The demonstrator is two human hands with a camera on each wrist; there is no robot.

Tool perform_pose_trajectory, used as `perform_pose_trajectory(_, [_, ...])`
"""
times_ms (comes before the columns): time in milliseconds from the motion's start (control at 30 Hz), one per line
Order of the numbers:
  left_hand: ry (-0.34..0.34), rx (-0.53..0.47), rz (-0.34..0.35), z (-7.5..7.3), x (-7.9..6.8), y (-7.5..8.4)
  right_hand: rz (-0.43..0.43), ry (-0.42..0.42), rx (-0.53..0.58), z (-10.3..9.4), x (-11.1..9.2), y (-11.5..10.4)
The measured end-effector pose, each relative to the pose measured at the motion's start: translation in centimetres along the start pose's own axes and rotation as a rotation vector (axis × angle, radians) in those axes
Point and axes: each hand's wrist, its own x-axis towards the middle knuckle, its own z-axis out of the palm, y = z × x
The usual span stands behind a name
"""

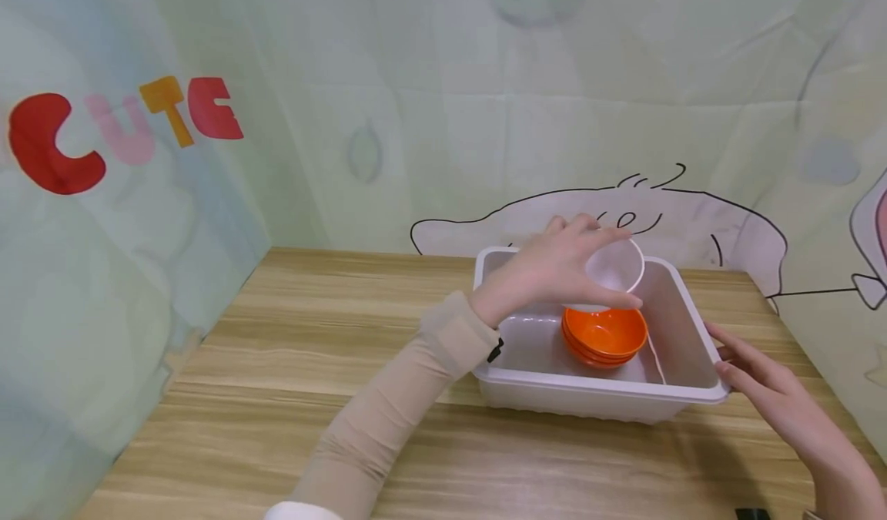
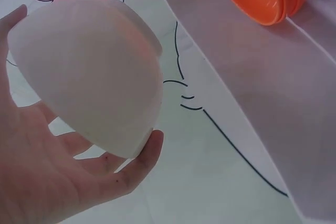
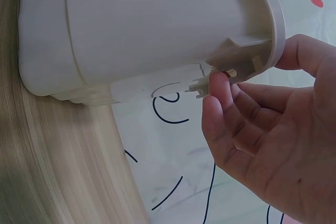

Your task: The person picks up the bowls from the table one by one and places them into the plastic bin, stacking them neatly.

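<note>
In the head view, my left hand (image 1: 554,267) grips a white bowl (image 1: 618,264) above a white plastic bin (image 1: 589,386). The left wrist view shows this bowl (image 2: 86,77) tilted, held between the thumb and the fingertips. Inside the bin sits a stack of several orange bowls (image 1: 606,337), just below the white one. My right hand (image 1: 758,372) holds the bin's right rim. Seen from the right wrist, its thumb lies on the outside of the rim (image 3: 278,30) and its fingers curl underneath.
The bin stands on a wood-grain table (image 1: 333,335), toward its back right. A printed cloth (image 1: 430,142) hangs behind and at the sides, with a cartoon drawing and large letters. A small dark object (image 1: 751,514) lies at the bottom right edge.
</note>
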Motion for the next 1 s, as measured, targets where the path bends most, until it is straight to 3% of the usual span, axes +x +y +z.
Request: perform_pose_trajectory(1000, [-0.140,0.007,0.055,3.2,4.4,-0.9,0.034,-0.013,-0.015,-0.3,0.0,0.0])
